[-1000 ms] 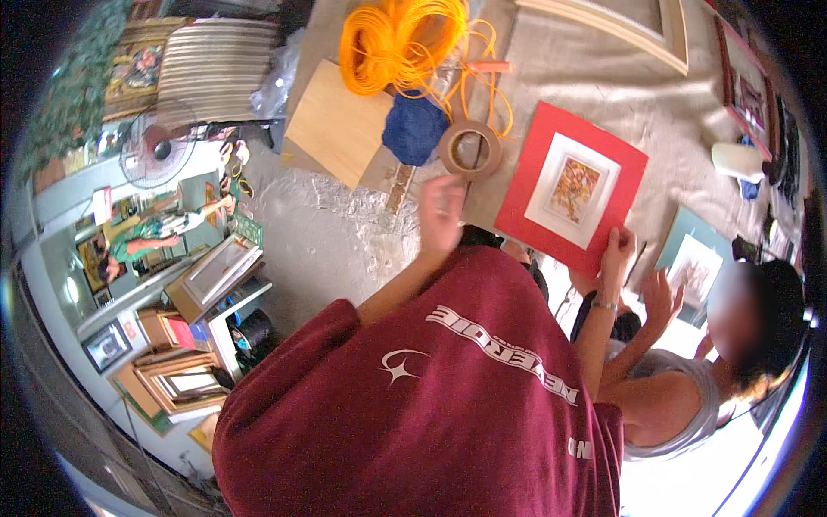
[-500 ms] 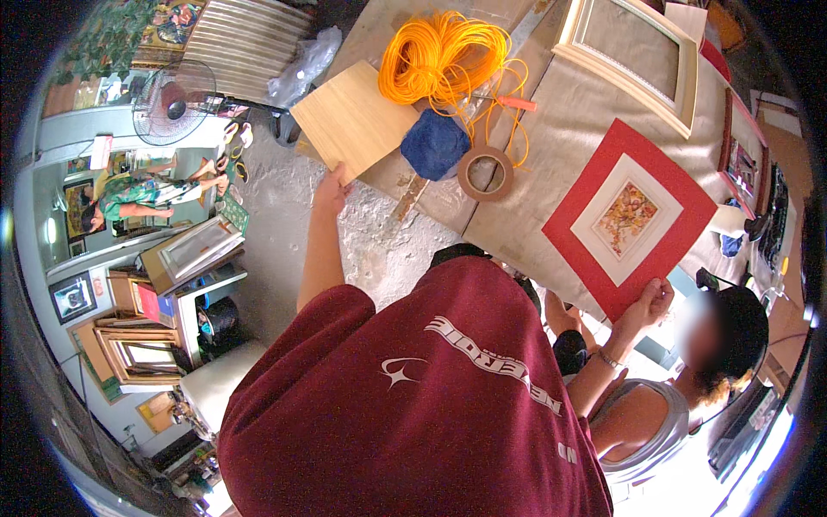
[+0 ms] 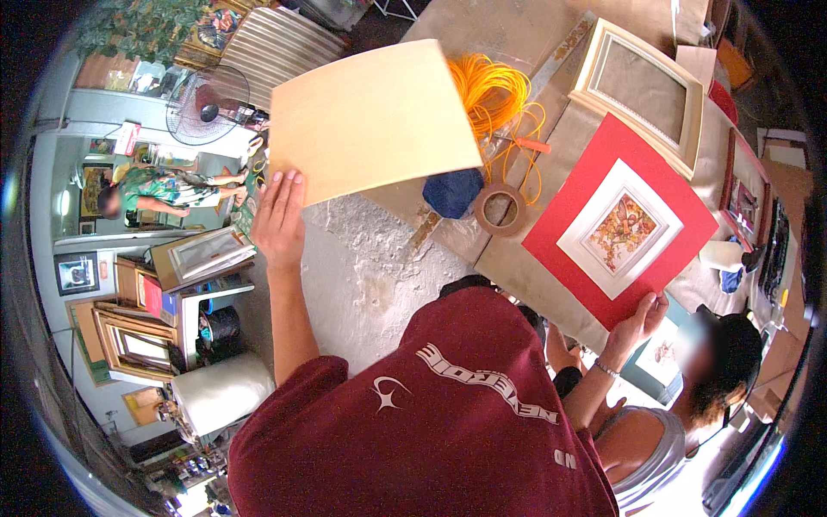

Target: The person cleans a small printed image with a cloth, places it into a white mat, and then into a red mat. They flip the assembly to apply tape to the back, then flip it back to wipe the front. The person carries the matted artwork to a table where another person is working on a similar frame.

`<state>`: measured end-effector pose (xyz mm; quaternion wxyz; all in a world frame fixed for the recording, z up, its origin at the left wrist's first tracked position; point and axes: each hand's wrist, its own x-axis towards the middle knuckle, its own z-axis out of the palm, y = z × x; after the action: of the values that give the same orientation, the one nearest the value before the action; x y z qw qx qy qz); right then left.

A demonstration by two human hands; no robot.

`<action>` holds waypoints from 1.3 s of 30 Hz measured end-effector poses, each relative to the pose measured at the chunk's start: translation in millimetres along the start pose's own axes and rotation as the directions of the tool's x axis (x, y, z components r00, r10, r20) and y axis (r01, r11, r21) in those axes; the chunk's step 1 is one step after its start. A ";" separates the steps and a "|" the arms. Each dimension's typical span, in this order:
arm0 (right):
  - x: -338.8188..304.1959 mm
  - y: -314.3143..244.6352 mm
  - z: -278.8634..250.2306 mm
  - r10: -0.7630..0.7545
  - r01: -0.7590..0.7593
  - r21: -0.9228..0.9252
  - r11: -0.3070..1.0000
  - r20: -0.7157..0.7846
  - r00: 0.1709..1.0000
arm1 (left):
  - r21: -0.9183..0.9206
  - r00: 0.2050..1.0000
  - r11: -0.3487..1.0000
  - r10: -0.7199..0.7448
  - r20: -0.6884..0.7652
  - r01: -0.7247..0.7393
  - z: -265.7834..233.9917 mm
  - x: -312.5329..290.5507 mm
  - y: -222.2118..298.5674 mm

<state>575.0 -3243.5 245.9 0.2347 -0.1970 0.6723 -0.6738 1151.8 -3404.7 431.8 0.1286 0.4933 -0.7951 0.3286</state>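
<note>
My left hand point(image 3: 280, 222) is closed on the lower left corner of a thin pale wooden board point(image 3: 375, 121), fingers on top and thumb out of sight beneath. The board is raised and tilted, covering part of a coil of orange cord point(image 3: 493, 90). At the right, my right hand point(image 3: 636, 326) grips the bottom corner of a picture in a wide red mat point(image 3: 570, 243). A white inner border surrounds its small print of orange and red foliage point(image 3: 622, 228). Between the two pieces, a folded blue cloth point(image 3: 452, 192) and a brown tape roll point(image 3: 500, 230) lie on the table.
A cream picture frame point(image 3: 631, 129) lies on the table point(image 3: 508, 258) beyond the red mat. An orange-handled tool point(image 3: 534, 146) rests near the cord. Close at my right sits another person point(image 3: 642, 435). A fan point(image 3: 207, 108) and stacked frames point(image 3: 138, 345) stand left.
My left hand has lifted the wooden board off the table and moved it left, turning it. My right hand has shifted the red-matted picture slightly left and tilted it.
</note>
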 end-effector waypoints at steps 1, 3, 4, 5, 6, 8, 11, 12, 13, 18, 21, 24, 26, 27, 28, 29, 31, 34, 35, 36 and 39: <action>0.5 -1.8 0.9 -0.007 0.007 0.013 1.000 0.008 1.000 | -0.027 1.000 0.999 0.016 -0.006 -0.016 -3.2 6.6 3.4; 3.9 -1.5 -0.1 0.020 -0.022 0.111 0.994 0.022 1.000 | -0.087 0.999 0.995 0.047 -0.017 -0.049 -7.0 18.5 12.9; 6.7 4.0 -6.6 0.035 -0.040 0.137 0.990 0.037 0.999 | -0.102 0.999 0.993 0.051 -0.017 -0.053 -6.5 21.9 17.6; 8.1 8.9 -10.1 0.052 -0.059 0.162 0.985 0.050 0.997 | -0.214 0.994 0.970 -0.111 0.008 0.111 -3.9 24.0 29.0; 8.9 12.2 -12.3 0.063 -0.073 0.177 0.982 0.059 0.996 | -0.330 0.964 0.906 -0.261 0.053 0.263 3.6 25.4 47.8; 12.2 15.2 -10.2 0.082 -0.096 0.206 0.974 0.075 0.994 | -0.476 0.698 0.518 -0.608 0.379 0.710 29.1 7.5 70.8; 12.4 16.4 -3.5 0.120 -0.139 0.221 0.965 0.094 0.988 | -0.632 0.474 -0.361 -0.438 0.764 0.686 68.5 4.0 125.0; 11.0 12.5 -1.8 0.165 -0.182 0.180 0.967 0.104 0.981 | -0.534 0.408 -0.486 -0.348 0.844 0.692 74.8 3.3 151.1; 12.6 18.5 -4.6 0.156 -0.170 0.195 0.966 0.087 0.984 | -0.415 0.345 -0.595 -0.235 0.909 0.689 77.8 2.7 181.0; 5.3 32.2 -22.2 0.208 -0.206 -0.062 0.977 0.039 0.977 | -0.050 0.286 -0.641 0.270 0.920 0.766 106.2 -38.7 310.8; -5.7 56.8 -41.3 0.214 -0.214 -0.073 0.974 0.003 0.977 | 0.069 0.325 -0.647 0.469 0.821 0.759 120.3 -60.6 369.9; -15.0 98.9 -60.5 0.132 -0.140 -0.328 0.934 -0.044 0.990 | 0.187 0.204 -0.542 0.580 0.788 0.819 131.3 -75.2 389.6; -23.4 136.1 -66.6 0.071 -0.092 -0.362 0.928 -0.070 0.995 | -0.013 0.174 -0.289 0.538 0.825 0.957 139.3 -80.7 391.8; -28.9 147.0 -61.7 0.074 -0.109 -0.424 0.899 -0.098 0.992 | -0.261 0.243 -0.035 0.500 0.831 0.965 156.4 -90.9 387.3; -33.0 156.1 -61.8 0.060 -0.105 -0.489 0.866 -0.107 0.992 | -0.471 0.317 0.228 0.491 0.811 0.852 160.4 -93.8 386.5; -37.1 164.0 -63.5 0.045 -0.101 -0.551 0.828 -0.113 0.993 | -0.551 0.409 0.263 0.442 0.799 0.792 156.0 -101.4 388.2; -43.7 156.1 -46.0 0.033 -0.130 -0.650 0.749 -0.161 0.986 | -0.675 0.585 0.360 0.336 0.738 0.644 137.0 -98.4 379.5; -44.5 143.3 -32.4 0.001 -0.125 -0.728 0.675 -0.168 0.986 | -0.750 0.568 0.391 0.492 0.660 0.533 124.6 -84.8 371.1; -46.5 143.3 -32.2 -0.008 -0.110 -0.749 0.653 -0.152 0.988 | -0.756 0.576 0.400 0.490 0.654 0.518 122.7 -87.9 371.3; -46.0 140.7 -30.6 -0.023 -0.091 -0.770 0.632 -0.136 0.991 | -0.765 0.589 0.406 0.487 0.644 0.500 121.4 -89.2 374.1; -46.2 132.7 -26.4 -0.007 -0.088 -0.831 0.550 -0.110 0.994 | -0.760 0.576 0.438 0.496 0.650 0.481 129.9 -96.1 377.9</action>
<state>604.0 -3193.2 115.2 0.0948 -0.2350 0.9266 -0.2779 885.2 -3309.4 133.9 -0.0146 0.4301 -0.8021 -0.4140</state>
